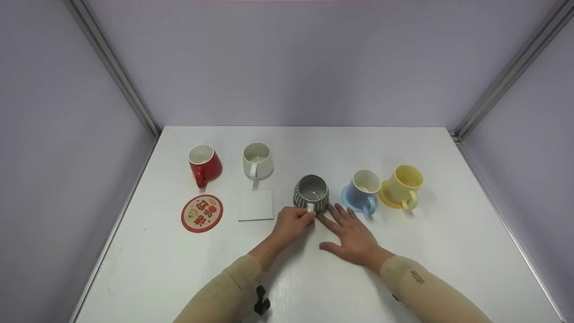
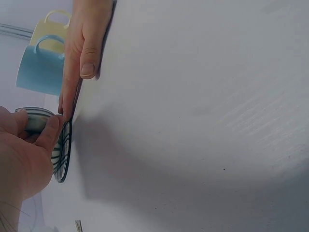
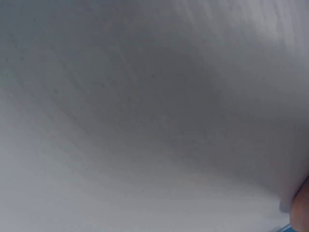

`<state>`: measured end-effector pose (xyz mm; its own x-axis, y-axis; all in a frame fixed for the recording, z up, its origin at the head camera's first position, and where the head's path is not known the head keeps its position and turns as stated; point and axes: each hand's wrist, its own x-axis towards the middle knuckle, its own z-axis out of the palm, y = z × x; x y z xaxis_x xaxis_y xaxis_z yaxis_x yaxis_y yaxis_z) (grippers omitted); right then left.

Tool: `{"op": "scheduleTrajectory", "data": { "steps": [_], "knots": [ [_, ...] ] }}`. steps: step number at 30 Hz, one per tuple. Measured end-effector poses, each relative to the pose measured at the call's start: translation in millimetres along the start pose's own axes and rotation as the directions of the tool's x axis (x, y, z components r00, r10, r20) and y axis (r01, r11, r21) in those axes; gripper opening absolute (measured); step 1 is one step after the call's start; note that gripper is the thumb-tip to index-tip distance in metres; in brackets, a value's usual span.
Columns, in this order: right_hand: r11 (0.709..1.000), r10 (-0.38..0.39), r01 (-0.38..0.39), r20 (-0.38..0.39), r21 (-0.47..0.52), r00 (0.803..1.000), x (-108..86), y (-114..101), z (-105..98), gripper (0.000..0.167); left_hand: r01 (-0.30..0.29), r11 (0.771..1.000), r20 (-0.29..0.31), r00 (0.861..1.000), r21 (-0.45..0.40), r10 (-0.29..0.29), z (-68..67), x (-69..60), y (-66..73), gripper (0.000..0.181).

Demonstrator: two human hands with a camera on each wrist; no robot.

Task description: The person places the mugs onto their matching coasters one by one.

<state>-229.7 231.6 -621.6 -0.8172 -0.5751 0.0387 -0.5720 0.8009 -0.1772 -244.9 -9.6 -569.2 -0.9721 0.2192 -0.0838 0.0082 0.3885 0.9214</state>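
A dark striped mug (image 1: 312,190) stands upright near the middle of the table, its handle toward the person. My left hand (image 1: 290,225) pinches that handle between thumb and fingers. Under the mug, the left wrist view shows a dark-rimmed striped coaster (image 2: 63,154). My right hand (image 1: 352,237) lies with fingers spread on the table, its fingertips at the coaster's near right edge. In the left wrist view the right hand (image 2: 86,43) reaches down beside the left hand (image 2: 29,154). Only a bit of a finger (image 3: 301,210) shows in the right wrist view.
To the right, a blue mug (image 1: 361,193) stands on a blue coaster (image 1: 349,200) and a yellow mug (image 1: 401,188) on a yellow coaster (image 1: 389,200). At left are a red mug (image 1: 208,168), a round red-patterned coaster (image 1: 202,213), a white mug (image 1: 260,163) and a white square coaster (image 1: 256,204).
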Motion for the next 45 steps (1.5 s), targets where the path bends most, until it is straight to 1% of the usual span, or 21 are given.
{"op": "scheduleTrajectory", "data": {
  "steps": [6,15,22,26,28,35,41,45],
  "knots": [
    [1.000,-0.010,0.010,-0.028,-0.004,1.000,-0.4,0.1,1.6,0.081,0.001,1.000,-0.002,1.000,-0.005,-0.001,-0.1,0.1,0.3,0.034],
    [1.000,0.005,-0.005,0.006,0.004,1.000,0.1,-1.0,-0.7,0.082,-0.009,1.000,-0.004,1.000,-0.014,0.009,0.4,-0.3,-0.3,0.032],
    [1.000,-0.004,0.004,-0.007,0.013,1.000,0.4,-2.0,-1.9,0.082,-0.011,0.999,0.014,1.000,-0.042,0.012,-0.3,-0.6,-1.1,0.031],
    [1.000,-0.003,0.003,-0.005,0.008,1.000,0.4,-2.0,-2.1,0.082,-0.007,0.999,0.007,1.000,-0.053,0.007,-0.1,-0.5,-1.0,0.032],
    [1.000,-0.004,0.004,-0.005,0.011,1.000,0.5,-2.0,-2.1,0.082,-0.001,0.999,0.007,1.000,-0.048,0.002,-0.3,-0.6,-0.4,0.034],
    [1.000,-0.003,0.003,0.000,0.007,1.000,0.1,-1.2,-1.4,0.082,-0.014,1.000,-0.003,1.000,-0.010,0.014,0.4,-0.4,-0.5,0.037],
    [1.000,0.003,-0.003,0.005,0.003,1.000,-0.3,-0.4,-0.8,0.082,-0.021,1.000,-0.014,1.000,-0.023,0.020,0.7,-0.2,-0.2,0.036],
    [1.000,-0.007,0.007,-0.007,0.013,1.000,-0.1,-0.4,-1.2,0.082,-0.007,0.999,-0.013,1.000,-0.046,0.006,0.8,0.0,-0.5,0.033]
  ]
}}
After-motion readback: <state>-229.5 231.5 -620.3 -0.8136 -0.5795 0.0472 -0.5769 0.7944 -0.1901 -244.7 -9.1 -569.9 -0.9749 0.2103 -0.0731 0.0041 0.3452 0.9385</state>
